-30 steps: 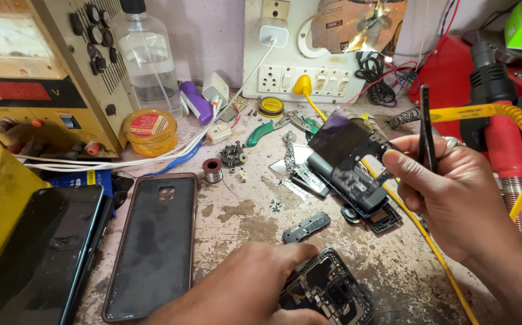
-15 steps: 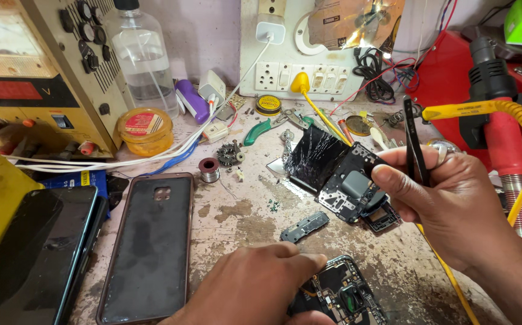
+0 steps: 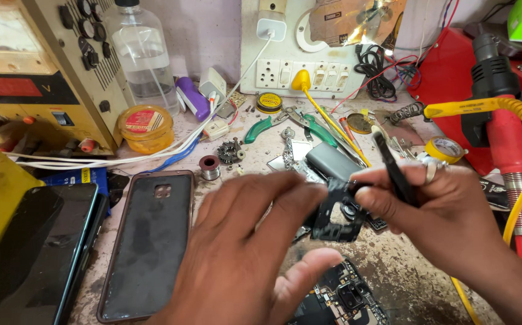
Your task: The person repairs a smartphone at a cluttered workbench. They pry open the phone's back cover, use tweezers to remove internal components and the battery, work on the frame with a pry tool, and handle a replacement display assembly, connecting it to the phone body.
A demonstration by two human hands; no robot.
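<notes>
Since the earlier frames, the left hand (image 3: 255,253) has lifted off the opened phone (image 3: 339,298) near the front edge of the worktop (image 3: 405,265) and come up toward the small black frame part (image 3: 336,210), while the right hand (image 3: 447,216) has drawn that part in closer to the middle. Now the left hand is spread open, fingers reaching forward, its fingertips at or just short of the left edge of the frame part; motion blur hides whether they touch it. Its thumb hangs over the opened phone, whose bare circuit board and camera module show just below.

At the right edge of the frame part, the right hand is closed, pinching it between thumb and forefinger, held up off the worktop. That same hand also grips black tweezers (image 3: 390,168), which stick up past the knuckles.

Just behind the frame part lie a grey rectangular block (image 3: 331,159), green-handled pliers (image 3: 261,127) and a yellow-handled tool (image 3: 327,117). To the left, a dark phone back cover (image 3: 149,241) lies flat, and beside it a phone with a black screen (image 3: 29,253). Further back stand a power supply unit (image 3: 38,72), a clear bottle (image 3: 143,57), a small yellow tub (image 3: 146,127) and a white socket board (image 3: 309,45). A hot-air gun with a yellow cable (image 3: 496,108) stands at the right.
</notes>
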